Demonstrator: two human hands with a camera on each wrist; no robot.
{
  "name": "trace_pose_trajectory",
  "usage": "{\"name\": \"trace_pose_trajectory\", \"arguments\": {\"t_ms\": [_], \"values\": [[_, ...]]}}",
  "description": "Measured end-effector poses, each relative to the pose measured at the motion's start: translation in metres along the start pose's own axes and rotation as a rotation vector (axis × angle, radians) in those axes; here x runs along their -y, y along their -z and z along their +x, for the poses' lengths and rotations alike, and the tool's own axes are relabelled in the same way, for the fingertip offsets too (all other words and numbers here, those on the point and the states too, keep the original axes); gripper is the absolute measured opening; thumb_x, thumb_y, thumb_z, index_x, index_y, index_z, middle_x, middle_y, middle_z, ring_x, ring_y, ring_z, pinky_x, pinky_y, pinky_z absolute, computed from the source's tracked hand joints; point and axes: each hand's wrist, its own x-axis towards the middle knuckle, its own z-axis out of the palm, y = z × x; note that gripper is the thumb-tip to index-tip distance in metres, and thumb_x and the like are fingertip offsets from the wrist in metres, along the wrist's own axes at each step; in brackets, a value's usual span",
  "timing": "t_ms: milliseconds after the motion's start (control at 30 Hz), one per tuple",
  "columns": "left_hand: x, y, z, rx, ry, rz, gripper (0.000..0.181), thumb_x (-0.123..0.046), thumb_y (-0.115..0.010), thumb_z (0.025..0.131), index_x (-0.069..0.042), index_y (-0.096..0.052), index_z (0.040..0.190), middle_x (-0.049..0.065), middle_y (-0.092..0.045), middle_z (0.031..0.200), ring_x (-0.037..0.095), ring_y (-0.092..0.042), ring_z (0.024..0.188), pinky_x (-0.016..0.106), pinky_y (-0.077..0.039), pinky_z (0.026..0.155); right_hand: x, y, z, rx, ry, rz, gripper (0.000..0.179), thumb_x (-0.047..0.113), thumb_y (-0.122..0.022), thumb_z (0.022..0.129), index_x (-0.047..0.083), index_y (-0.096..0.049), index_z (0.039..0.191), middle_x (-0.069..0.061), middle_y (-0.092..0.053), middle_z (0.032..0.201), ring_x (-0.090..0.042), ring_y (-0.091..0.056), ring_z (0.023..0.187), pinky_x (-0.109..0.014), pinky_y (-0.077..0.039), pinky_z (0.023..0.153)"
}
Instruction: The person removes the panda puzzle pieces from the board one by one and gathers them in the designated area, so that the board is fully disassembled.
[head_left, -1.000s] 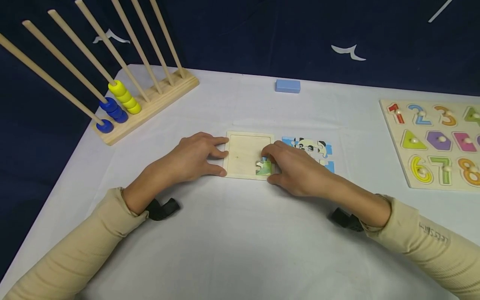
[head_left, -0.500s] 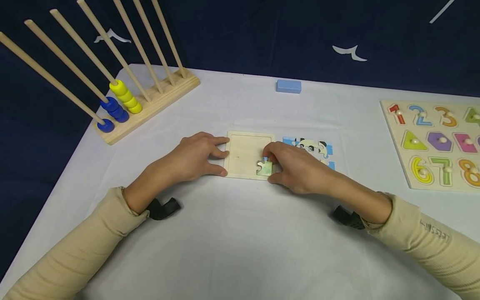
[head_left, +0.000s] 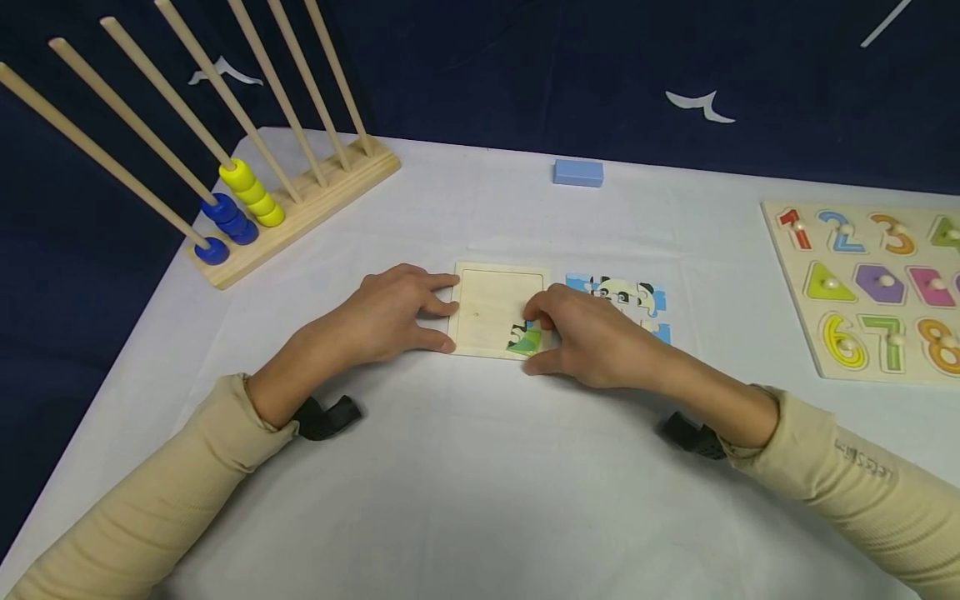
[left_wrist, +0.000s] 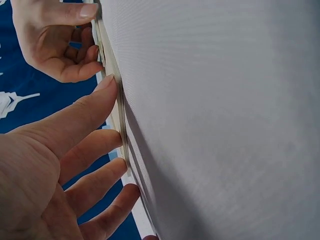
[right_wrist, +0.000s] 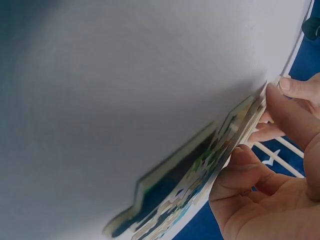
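A square wooden puzzle tray [head_left: 487, 287] lies flat on the white cloth. In the head view my left hand [head_left: 390, 312] rests at its left edge, the spread, fairly straight fingertips touching the rim. A green jigsaw piece [head_left: 527, 340] sits slightly turned at the tray's lower right corner. My right hand [head_left: 592, 333] holds this piece between curled fingers above and thumb below; its right part is hidden under the hand. Just right of the tray, panda jigsaw pieces [head_left: 618, 292] lie grouped, partly covered by the right hand. The left wrist view shows the left thumb [left_wrist: 102, 95] against the tray edge.
At the back left stands a wooden bead abacus [head_left: 300, 221] with tall rods and blue and yellow beads. A blue block [head_left: 578, 173] lies near the far table edge. A number and shape peg board [head_left: 862, 258] lies on the right.
The green piece tilted up, then came down turned slightly and a little lower left. My right thumb shifted left along the tray's lower edge. The left hand has stayed at the left rim.
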Motion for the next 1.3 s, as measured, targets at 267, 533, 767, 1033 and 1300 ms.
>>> {"name": "trace_pose_trajectory", "arguments": {"t_ms": [267,533,767,1033,1300], "values": [[0.000,0.000,0.000,0.004,0.006,-0.001,0.054,-0.032,-0.082,0.082,-0.009,-0.066,0.128,0.002,-0.043,0.152,0.029,-0.037,0.138,0.060,-0.033,0.102,0.002,-0.003,0.000,-0.010,0.014,-0.013,0.044,0.011,-0.082,0.081,0.001,-0.060,0.117,-0.006,-0.054,0.097,-0.022,-0.050,0.089,-0.036,-0.043,0.078],[0.000,0.000,0.001,0.010,0.017,0.003,0.053,-0.033,-0.082,0.082,-0.010,-0.067,0.128,0.001,-0.043,0.152,0.028,-0.036,0.139,0.062,-0.032,0.102,-0.001,-0.001,-0.003,-0.008,0.059,0.050,0.042,0.004,-0.078,0.083,0.001,-0.058,0.119,-0.006,-0.054,0.095,-0.021,-0.051,0.086,-0.035,-0.043,0.077],[0.000,0.000,0.001,-0.001,0.003,-0.004,0.053,-0.032,-0.082,0.081,-0.009,-0.067,0.127,0.002,-0.044,0.151,0.029,-0.037,0.138,0.062,-0.033,0.102,-0.005,0.002,-0.007,-0.030,0.098,0.093,0.043,0.003,-0.079,0.082,0.000,-0.060,0.121,-0.006,-0.054,0.095,-0.021,-0.051,0.083,-0.035,-0.044,0.075],[0.001,0.000,0.000,-0.007,-0.005,0.001,0.053,-0.033,-0.082,0.082,-0.009,-0.067,0.127,0.002,-0.044,0.151,0.029,-0.038,0.138,0.061,-0.034,0.101,-0.009,0.004,-0.014,-0.067,0.146,0.106,0.039,0.003,-0.078,0.083,0.002,-0.065,0.120,-0.003,-0.056,0.090,-0.019,-0.051,0.083,-0.035,-0.044,0.074],[0.001,0.000,0.000,-0.008,-0.005,-0.004,0.053,-0.032,-0.082,0.082,-0.009,-0.067,0.127,0.002,-0.044,0.151,0.029,-0.037,0.138,0.061,-0.034,0.101,-0.012,0.007,-0.022,-0.083,0.161,0.103,0.041,0.002,-0.077,0.083,0.001,-0.066,0.122,0.000,-0.057,0.084,-0.017,-0.051,0.078,-0.034,-0.044,0.071]]}}
